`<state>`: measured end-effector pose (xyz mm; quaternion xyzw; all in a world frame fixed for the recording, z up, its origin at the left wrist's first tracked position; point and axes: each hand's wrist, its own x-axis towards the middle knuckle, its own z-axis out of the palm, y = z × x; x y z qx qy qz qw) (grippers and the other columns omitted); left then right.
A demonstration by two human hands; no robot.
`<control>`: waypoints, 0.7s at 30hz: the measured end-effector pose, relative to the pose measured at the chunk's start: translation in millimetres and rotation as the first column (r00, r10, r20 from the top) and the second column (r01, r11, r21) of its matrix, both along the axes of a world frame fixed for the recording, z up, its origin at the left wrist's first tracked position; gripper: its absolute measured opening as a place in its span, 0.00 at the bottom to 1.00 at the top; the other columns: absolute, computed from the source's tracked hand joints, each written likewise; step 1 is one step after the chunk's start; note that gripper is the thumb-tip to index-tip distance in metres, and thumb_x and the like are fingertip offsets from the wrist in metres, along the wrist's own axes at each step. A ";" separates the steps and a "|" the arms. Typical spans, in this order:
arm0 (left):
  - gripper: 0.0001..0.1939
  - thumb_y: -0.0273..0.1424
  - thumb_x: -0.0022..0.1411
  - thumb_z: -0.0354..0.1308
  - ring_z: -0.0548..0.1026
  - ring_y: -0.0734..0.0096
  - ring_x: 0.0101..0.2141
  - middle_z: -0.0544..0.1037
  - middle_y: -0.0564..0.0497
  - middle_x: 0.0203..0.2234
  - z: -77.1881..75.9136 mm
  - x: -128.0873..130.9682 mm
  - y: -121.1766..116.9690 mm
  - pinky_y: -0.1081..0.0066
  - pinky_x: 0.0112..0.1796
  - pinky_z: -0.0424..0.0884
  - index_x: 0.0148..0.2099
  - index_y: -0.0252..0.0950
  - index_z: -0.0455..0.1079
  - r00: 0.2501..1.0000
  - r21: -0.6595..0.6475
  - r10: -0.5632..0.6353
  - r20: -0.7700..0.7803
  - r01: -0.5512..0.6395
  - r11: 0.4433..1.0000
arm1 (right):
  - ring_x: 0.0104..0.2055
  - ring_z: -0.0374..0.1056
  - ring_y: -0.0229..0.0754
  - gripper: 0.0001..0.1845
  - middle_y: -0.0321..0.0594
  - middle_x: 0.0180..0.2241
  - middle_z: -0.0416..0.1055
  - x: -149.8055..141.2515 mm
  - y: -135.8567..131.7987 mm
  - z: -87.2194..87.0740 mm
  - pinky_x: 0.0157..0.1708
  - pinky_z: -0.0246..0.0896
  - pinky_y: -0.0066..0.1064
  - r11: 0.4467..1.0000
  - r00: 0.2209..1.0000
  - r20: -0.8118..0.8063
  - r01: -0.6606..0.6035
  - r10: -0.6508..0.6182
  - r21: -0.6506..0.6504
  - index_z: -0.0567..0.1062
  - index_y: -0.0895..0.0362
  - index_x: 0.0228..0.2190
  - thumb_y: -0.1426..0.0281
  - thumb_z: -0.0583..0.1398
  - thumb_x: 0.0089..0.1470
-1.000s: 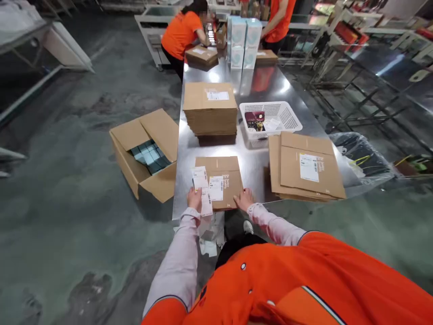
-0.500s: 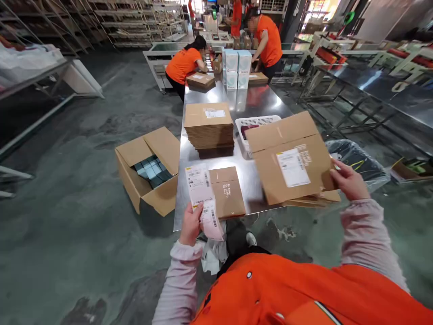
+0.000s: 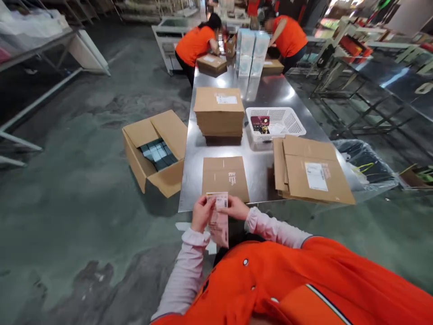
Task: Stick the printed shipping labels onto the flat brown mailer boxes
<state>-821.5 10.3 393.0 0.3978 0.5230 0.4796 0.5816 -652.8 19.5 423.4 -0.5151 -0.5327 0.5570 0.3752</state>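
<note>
My left hand [image 3: 201, 213] and my right hand [image 3: 237, 208] both pinch a strip of shipping labels [image 3: 218, 218] at its top, just off the near edge of the steel table [image 3: 260, 167]. The strip hangs down in front of my orange jacket. Right beyond my hands a flat cardboard box [image 3: 225, 177] lies on the table with no label on it. To its right is a stack of flat boxes [image 3: 313, 169], the top one bearing a white label.
A taller stack of flat boxes [image 3: 219, 111] and a white basket [image 3: 286, 122] with small items stand further back. An open carton [image 3: 154, 151] of teal boxes sits on the floor left of the table. Two people in orange work at the far end. A clear bag [image 3: 365, 164] hangs at right.
My right hand has put the labelled flat box down on the right-hand stack and come back to the label strip. The strip, held up in my left hand before, is now gripped by both hands.
</note>
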 end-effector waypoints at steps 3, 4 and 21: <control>0.23 0.46 0.43 0.69 0.72 0.70 0.27 0.77 0.49 0.26 -15.4 -2.8 -2.6 0.71 0.32 0.68 0.32 0.31 0.75 0.998 -0.027 0.054 -0.040 -0.055 0.998 | 0.34 0.71 0.40 0.16 0.40 0.32 0.77 -1.8 13.5 -11.9 0.39 0.67 0.32 0.998 0.995 0.085 -0.048 0.051 -0.042 0.80 0.61 0.35 0.60 0.66 0.50; 0.22 0.46 0.43 0.68 0.71 0.71 0.26 0.77 0.49 0.24 -21.4 -0.7 -4.2 0.72 0.30 0.66 0.31 0.31 0.75 0.996 -0.033 0.081 -0.045 -0.083 0.996 | 0.32 0.70 0.39 0.15 0.39 0.29 0.77 -3.0 17.6 -18.4 0.36 0.65 0.30 0.998 0.989 0.132 -0.063 0.066 -0.028 0.80 0.61 0.32 0.61 0.67 0.47; 0.20 0.39 0.43 0.71 0.78 0.54 0.41 0.81 0.39 0.36 -137.0 27.3 -62.4 0.59 0.46 0.72 0.38 0.31 0.77 0.996 -0.497 0.093 -0.002 -0.081 0.864 | 0.59 0.58 0.54 0.29 0.53 0.58 0.60 15.9 146.3 -139.0 0.57 0.55 0.47 0.960 0.599 0.751 0.152 -0.278 0.235 0.73 0.60 0.50 0.59 0.65 0.49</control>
